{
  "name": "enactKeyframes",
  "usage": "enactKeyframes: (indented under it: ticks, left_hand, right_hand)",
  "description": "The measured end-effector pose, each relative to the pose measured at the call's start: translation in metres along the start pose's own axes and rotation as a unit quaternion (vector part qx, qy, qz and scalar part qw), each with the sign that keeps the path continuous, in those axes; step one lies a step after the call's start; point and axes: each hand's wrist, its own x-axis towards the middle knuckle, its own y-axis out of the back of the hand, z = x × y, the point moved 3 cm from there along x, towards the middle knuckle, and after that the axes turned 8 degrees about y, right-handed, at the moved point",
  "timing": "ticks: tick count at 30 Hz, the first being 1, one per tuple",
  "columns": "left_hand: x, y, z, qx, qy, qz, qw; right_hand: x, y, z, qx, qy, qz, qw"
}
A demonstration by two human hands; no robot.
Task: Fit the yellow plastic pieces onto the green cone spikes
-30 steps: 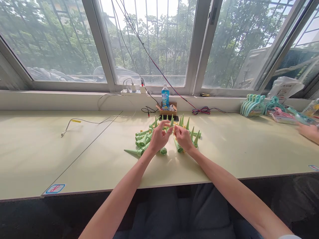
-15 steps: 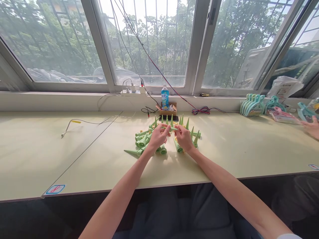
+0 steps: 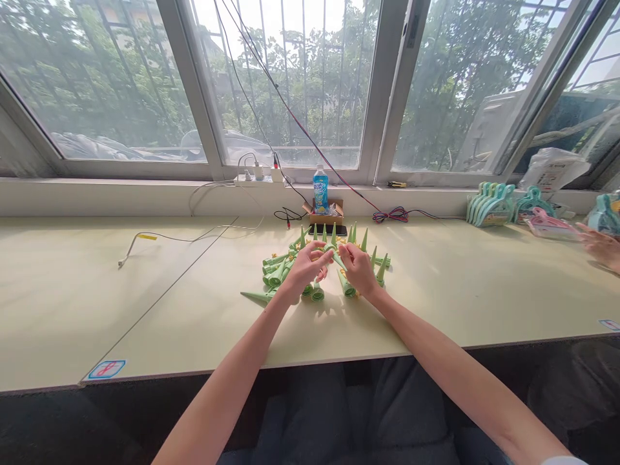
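A pale green plastic cone-shaped spike hangs between my hands, its wide end up and left and its tip slanting down to the right. My left hand has its thumb and fingers curled about the wide end. Close beside it, my right hand is pinched, but whatever its fingertips hold is hidden. Below and left of my left hand lies a pile of green spikes. More spikes stand point-up behind and to the right, one being an upright spike. Small yellow pieces lie among them.
Behind the spikes are a dark phone, a small cardboard box and a blue bottle. Coiled cable lies by the sill. Green hangers stand right, near another person's hand. A white cable crosses the left side.
The spike between my hands has turned from nearly level to slanting, its tip now down to the right. At the far right, the other person's hand has moved, along with a blue-green hanger.
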Motion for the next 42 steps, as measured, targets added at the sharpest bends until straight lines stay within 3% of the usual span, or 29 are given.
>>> enactKeyframes:
  ticks: [8, 16, 20, 42]
  left_hand:
    - [0.001, -0.001, -0.002, 0.055, -0.029, 0.006, 0.998]
    - [0.003, -0.002, -0.002, 0.174, -0.136, 0.05, 0.974]
    - [0.004, -0.003, -0.002, 0.21, -0.155, 0.075, 0.962]
    - [0.008, 0.0, -0.007, 0.067, -0.066, 0.074, 0.993]
  right_hand:
    - [0.0, -0.001, 0.001, 0.005, -0.003, 0.002, 1.0]
    - [-0.001, -0.005, 0.01, 0.083, -0.075, 0.001, 0.994]
    - [0.0, -0.009, 0.015, 0.135, -0.096, 0.001, 0.986]
    - [-0.001, -0.01, 0.004, 0.099, -0.043, -0.049, 0.993]
